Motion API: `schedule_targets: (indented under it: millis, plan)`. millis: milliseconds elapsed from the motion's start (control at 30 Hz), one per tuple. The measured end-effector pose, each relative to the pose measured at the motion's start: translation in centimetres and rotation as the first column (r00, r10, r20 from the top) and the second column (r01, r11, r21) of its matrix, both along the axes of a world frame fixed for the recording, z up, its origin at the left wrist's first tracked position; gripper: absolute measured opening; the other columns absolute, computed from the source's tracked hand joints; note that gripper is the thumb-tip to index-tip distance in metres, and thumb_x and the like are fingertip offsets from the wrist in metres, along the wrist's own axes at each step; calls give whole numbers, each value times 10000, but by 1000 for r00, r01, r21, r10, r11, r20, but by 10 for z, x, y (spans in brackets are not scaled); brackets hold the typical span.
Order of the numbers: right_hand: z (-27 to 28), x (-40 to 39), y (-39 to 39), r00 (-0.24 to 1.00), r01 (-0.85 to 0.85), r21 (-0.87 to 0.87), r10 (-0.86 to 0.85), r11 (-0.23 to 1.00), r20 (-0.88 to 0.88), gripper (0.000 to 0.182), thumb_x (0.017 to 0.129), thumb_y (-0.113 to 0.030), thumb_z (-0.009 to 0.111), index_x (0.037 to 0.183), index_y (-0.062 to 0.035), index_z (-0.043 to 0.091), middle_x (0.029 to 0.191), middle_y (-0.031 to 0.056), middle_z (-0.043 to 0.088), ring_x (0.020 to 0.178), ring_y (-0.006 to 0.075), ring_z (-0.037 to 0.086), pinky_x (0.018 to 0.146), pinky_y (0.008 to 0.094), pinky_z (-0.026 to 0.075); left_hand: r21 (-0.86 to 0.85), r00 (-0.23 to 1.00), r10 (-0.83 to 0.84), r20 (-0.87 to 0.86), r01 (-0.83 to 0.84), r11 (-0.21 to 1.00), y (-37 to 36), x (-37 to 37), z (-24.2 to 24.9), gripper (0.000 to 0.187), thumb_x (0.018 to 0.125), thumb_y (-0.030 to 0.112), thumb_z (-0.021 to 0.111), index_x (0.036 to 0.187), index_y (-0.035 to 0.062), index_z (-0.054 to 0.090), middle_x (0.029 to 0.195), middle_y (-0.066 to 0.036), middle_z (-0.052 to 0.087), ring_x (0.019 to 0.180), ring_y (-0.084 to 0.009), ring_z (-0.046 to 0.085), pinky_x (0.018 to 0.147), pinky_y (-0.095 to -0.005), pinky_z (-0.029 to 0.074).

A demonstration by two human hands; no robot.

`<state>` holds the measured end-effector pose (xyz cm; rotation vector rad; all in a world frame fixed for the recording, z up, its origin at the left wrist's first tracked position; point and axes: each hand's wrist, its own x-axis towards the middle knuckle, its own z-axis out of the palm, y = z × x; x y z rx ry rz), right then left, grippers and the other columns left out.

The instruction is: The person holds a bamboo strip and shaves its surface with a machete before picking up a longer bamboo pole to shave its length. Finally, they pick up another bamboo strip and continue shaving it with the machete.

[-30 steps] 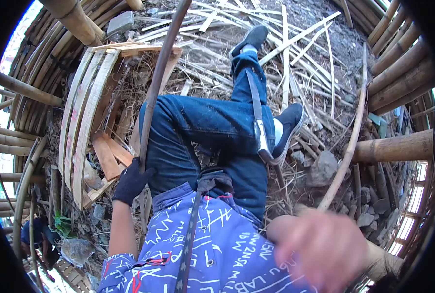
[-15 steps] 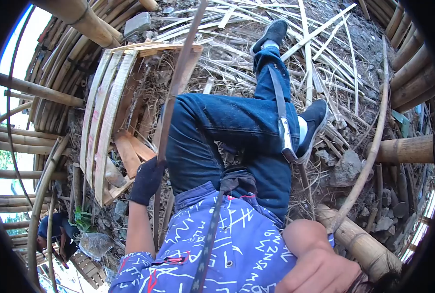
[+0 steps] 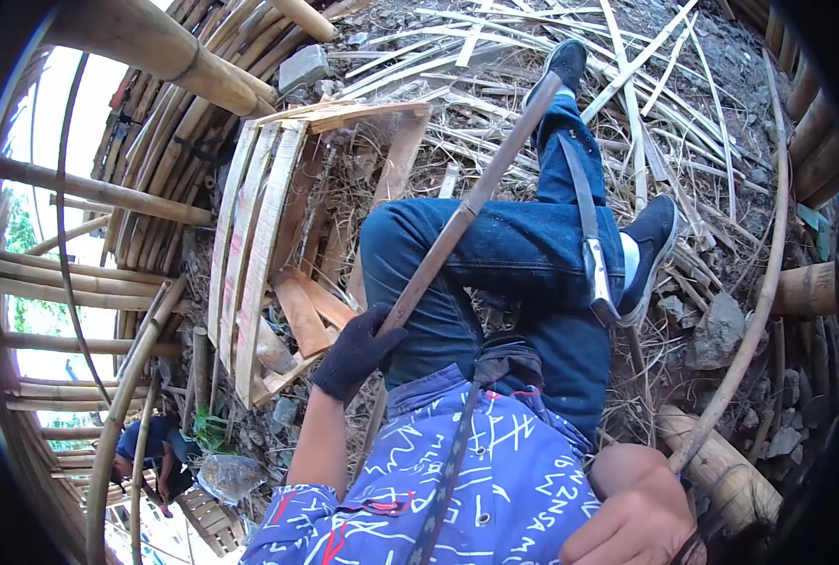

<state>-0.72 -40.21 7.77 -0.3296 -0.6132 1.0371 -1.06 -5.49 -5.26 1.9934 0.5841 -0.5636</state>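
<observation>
My left hand [image 3: 355, 353], in a dark knit glove, is closed around the lower part of a long brown bamboo strip [image 3: 466, 212]. The strip slants up and right across my raised knee in blue jeans [image 3: 405, 254]. My bare right hand [image 3: 631, 527] is raised close to the camera at the bottom right. Its fingers look bent and pressed together, but the frame edge cuts off their tips, so anything in them is hidden. A large knife [image 3: 589, 226] lies across my other leg, blade pointing away and handle near my shoe [image 3: 653, 240].
A slatted wooden crate [image 3: 259, 254] lies left of my knee with loose wood pieces [image 3: 302, 315] inside. Split bamboo strips [image 3: 626, 104] litter the ground ahead. Bamboo poles [image 3: 104, 193] stand on both sides, with rocks [image 3: 720, 334] at right. Another person [image 3: 151, 447] bends down at lower left.
The bamboo strip has tipped from nearly upright to a rightward slant, still in my left hand. The whole view has shifted, with the scene moving right. My right hand stays raised.
</observation>
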Motion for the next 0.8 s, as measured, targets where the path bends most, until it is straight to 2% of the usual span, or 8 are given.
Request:
schedule_targets:
  millis: [33,67,167,200,267,300,467,800]
  plan:
    - [-6,5,0,1000,0,9,0,1000,4,272,902,-330,585,920,-66,651,893,126,625,736,269,614,632,327,500,9,1000,0,4,0,1000,1,0,1,237,862,175,651,1031,20,590,692,-26,562,583,-89,514,519,-265,425]
    - [-17,14,3,937,310,-175,-270,935,220,198,870,-250,587,881,-56,618,830,100,589,697,240,584,611,310,476,28,999,-8,32,7,1000,2,-3,0,225,871,180,644,1025,23,594,680,-14,554,541,-85,494,476,-257,404]
    - [-61,60,17,202,978,-158,-463,134,863,75,772,-12,591,763,-23,517,641,19,482,580,155,495,549,261,404,55,998,-16,56,12,998,6,-9,-4,221,894,187,606,1039,22,590,648,14,523,518,-62,460,454,-230,364]
    - [-78,89,19,420,898,-440,-265,-18,868,121,780,-62,636,793,-8,528,665,57,490,597,187,494,570,261,386,99,994,-43,96,34,995,16,-13,-19,245,894,194,588,1051,5,584,682,-58,565,589,-145,525,540,-283,413]
    - [-154,112,7,370,900,-251,318,-358,873,374,789,-251,693,1028,-23,517,941,170,601,817,357,606,744,453,472,138,985,-96,144,76,987,21,-13,-26,271,895,202,570,1062,-11,579,716,-131,607,659,-227,590,625,-336,463]
    - [-165,118,6,546,813,-348,404,-467,734,465,785,-302,690,1094,-14,495,1062,224,580,945,365,611,832,449,479,168,965,-118,236,79,983,19,-12,-24,284,898,209,554,1071,-15,569,768,-178,620,728,-296,608,669,-365,468]
    - [-163,135,18,695,717,-550,384,-428,608,536,738,-258,700,1106,52,462,1037,254,636,968,377,636,830,443,502,284,970,-86,229,18,959,4,-9,-17,316,893,224,559,1098,-17,550,909,-267,637,874,-421,621,735,-426,478]
    - [-219,138,20,638,703,-568,27,-428,770,479,731,-149,657,1097,82,453,941,298,640,934,432,628,830,451,488,363,910,-72,408,-90,928,-7,2,-17,374,821,236,690,1089,0,578,888,-210,660,811,-295,661,710,-375,498]
